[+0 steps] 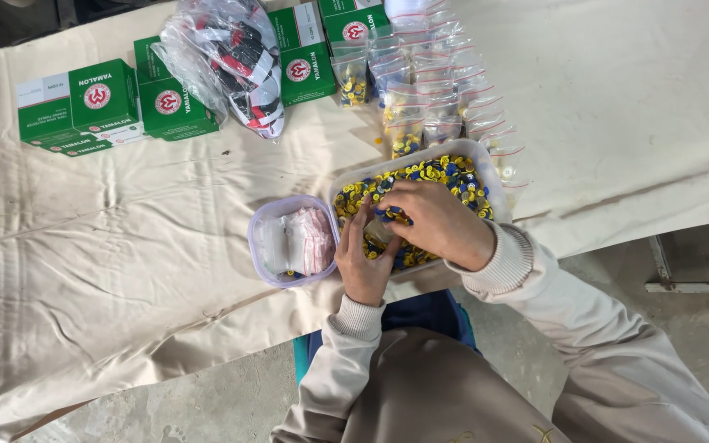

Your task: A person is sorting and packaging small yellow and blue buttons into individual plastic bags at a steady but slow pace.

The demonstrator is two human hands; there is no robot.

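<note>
Over at the near edge of the desk, draped in a cream cloth, a person in a beige sweater is sitting with both hands working inside a clear plastic tub full of small yellow and blue pieces. The right hand is lying knuckles-up across the heap, its fingers curled down onto the pieces and pinching a few at the tips. The left hand is resting at the tub's near-left corner, fingers pointing up and partly spread, seemingly holding a small clear bag against the rim — I cannot tell how firmly.

Just beside the tub on its left, touching it, a smaller clear container is holding a bundle of empty zip bags with red strips. Behind the tub, rows of filled little bags are lying overlapped, running toward the far edge and crowding the tub's back rim — a few more are trailing down its right side. Farther left, green and white cartons are sitting in a loose row, and a big clear sack of red, black and white items is slumping across two of them. Below the desk edge, bare concrete floor is showing.
</note>
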